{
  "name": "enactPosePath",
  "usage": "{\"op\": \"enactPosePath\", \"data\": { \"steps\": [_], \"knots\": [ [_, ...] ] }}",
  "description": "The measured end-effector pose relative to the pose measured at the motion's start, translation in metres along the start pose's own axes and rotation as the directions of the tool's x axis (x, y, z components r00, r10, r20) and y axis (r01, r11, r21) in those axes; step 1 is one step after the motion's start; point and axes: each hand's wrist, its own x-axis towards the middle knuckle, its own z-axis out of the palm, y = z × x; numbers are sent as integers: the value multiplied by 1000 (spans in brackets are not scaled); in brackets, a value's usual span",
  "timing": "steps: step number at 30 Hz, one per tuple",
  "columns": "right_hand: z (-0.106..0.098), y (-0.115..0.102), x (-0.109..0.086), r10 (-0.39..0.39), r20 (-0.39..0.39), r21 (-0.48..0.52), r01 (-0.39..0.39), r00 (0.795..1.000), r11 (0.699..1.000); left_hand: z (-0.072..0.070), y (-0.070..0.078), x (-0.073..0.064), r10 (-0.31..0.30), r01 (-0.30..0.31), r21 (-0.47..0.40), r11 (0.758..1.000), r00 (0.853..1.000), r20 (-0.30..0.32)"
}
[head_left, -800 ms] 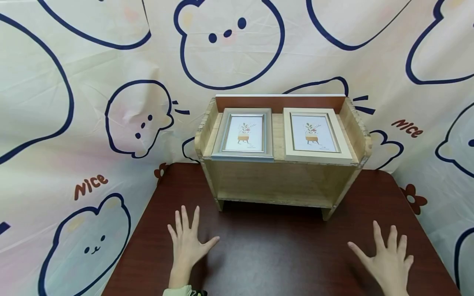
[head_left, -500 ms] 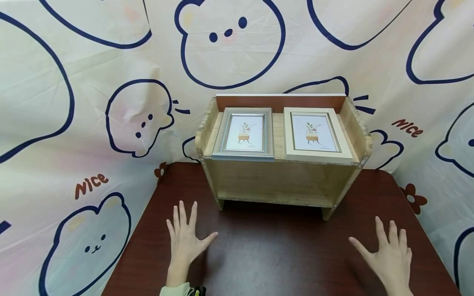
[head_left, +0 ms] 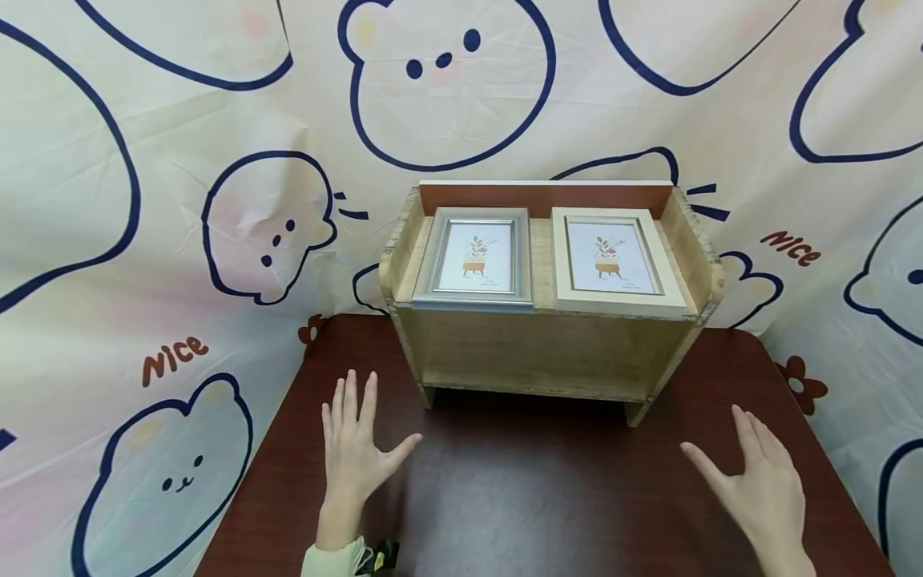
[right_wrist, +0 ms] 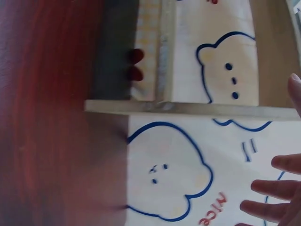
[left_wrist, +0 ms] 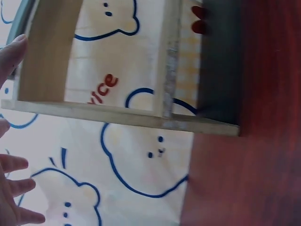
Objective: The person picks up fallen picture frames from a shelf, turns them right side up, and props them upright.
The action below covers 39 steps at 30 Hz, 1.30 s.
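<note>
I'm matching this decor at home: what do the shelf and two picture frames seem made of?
Shelf: probably unpainted wood or plywood, matte, from its tan colour and rough edges.
Silver frame: shiny highlights suggest metal or metallic-coated plastic.
Cream frame: evenly coloured, showing no grain; painted wood or plastic, unclear which.

- The left hand [head_left: 353, 453] is held forward with its back turned up toward the head camera.
- Its fingers [head_left: 351, 405] are stretched out straight and slightly parted, pointed away from the body.
- The left thumb [head_left: 402, 451] is spread wide, aimed inward toward the other hand.
- The right hand [head_left: 760, 493] is held well apart from the left, also back upward.
- Its fingers [head_left: 757, 445] are extended and set close together, angled a little inward.
- The right thumb [head_left: 701, 463] is spread away from them, toward the left hand.
- The right wrist [head_left: 784, 551] is partly cut off by the lower edge.
</note>
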Motion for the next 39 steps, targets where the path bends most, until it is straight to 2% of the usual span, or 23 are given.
{"op": "enactPosePath", "data": {
  "steps": [3, 6, 8, 11, 13, 16, 22, 27, 31, 36, 39],
  "knots": [
    [-6, -11, 5, -12, -29, 45, 13, 1000, 999, -4, 3, 10, 55, -58, -32, 998, 993, -106],
    [-10, -23, 11, -70, -110, 91, 80, 991, 993, -8, 6, 21, 100, -119, -79, 990, 972, -214],
    [-11, -30, 17, -128, -182, 112, 149, 975, 982, -11, 8, 30, 122, -154, -102, 983, 954, -273],
    [-12, -41, 28, -219, -271, 131, 261, 937, 956, -15, 11, 42, 136, -183, -116, 976, 935, -328],
    [-13, -49, 35, -264, -306, 155, 321, 915, 934, -17, 12, 50, 135, -188, -128, 974, 931, -339],
    [-15, -63, 47, -314, -331, 197, 391, 890, 899, -20, 15, 61, 129, -187, -150, 971, 934, -333],
    [-21, -94, 72, -380, -337, 248, 470, 862, 847, -26, 27, 85, 118, -183, -200, 962, 947, -299],
    [-24, -118, 93, -392, -314, 307, 483, 865, 820, -28, 36, 106, 127, -195, -212, 958, 946, -299],
    [-26, -134, 106, -381, -283, 350, 465, 880, 813, -27, 40, 123, 135, -206, -217, 954, 944, -302],
    [-28, -156, 122, -338, -114, 391, 355, 934, 849, -28, 42, 145, 140, -201, -215, 956, 953, -270],
    [-30, -168, 133, -321, -6, 394, 297, 947, 870, -27, 44, 159, 120, -169, -229, 959, 969, -216]
  ]
}}
